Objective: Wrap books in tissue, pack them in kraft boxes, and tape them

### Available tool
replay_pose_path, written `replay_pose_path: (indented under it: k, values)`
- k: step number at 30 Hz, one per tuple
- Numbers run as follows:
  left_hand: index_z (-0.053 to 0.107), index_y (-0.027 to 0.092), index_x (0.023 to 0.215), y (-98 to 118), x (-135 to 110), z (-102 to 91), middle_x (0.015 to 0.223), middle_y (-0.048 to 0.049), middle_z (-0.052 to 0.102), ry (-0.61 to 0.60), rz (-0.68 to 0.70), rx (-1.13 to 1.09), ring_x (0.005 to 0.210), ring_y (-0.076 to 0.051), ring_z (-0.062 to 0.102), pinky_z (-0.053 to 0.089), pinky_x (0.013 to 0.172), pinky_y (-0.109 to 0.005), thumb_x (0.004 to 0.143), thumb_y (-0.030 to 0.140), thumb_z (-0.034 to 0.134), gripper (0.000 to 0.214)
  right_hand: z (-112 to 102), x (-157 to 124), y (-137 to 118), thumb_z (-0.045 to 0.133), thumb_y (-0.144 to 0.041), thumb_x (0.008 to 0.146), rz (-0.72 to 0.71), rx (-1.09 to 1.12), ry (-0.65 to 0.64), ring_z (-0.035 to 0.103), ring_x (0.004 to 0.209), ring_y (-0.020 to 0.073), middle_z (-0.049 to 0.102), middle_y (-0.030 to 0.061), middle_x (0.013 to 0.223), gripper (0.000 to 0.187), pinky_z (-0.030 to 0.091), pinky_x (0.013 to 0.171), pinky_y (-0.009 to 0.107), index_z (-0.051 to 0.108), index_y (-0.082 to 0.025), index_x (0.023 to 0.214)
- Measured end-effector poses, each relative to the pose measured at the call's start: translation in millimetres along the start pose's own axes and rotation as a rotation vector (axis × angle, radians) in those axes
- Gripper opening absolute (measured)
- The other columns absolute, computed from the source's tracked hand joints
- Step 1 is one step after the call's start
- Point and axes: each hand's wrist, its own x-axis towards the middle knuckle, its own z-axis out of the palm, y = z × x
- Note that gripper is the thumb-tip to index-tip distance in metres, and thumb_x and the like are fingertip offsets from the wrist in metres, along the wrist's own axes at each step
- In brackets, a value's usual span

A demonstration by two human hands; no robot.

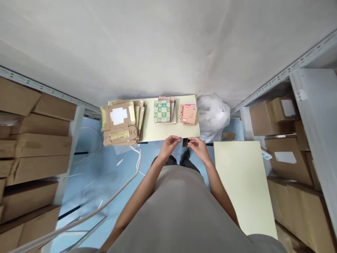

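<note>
My left hand (170,146) and my right hand (198,147) hover in front of me at the near edge of a pale yellow table (150,135). Both have thumb and fingers drawn together in a pinch, tips facing each other across a small gap. Anything between them is too small to make out. Beyond them lies a pile of books topped by a green-and-white checked book (162,111). Right of it is a smaller stack of pink-orange booklets (188,114). Flattened cardboard boxes (119,131) with tape and white labels are heaped at the table's left end.
A white plastic bag (213,114) bulges beside the table's right end. Nearer on the right is another pale yellow tabletop (242,186). Shelves of cardboard boxes stand left (42,144) and right (297,203). A white cable (110,196) crosses the blue floor at left.
</note>
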Motion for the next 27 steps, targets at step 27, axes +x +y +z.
replay_pose_path:
  k: [27]
  values:
    - [0.063,0.002,0.134,-4,195,-145.1,0.141,-0.0347,0.069,0.303,-0.237,0.506,0.133,-0.042,0.069,0.056,0.104,-0.046,0.087,0.024,0.075,0.053,131,209,0,0.074,-0.026,0.097,0.15,-0.634,-0.033,0.077,0.122,0.0314,0.083,0.0113,0.131,0.039,0.058,0.112,0.043,0.076,-0.022,0.136]
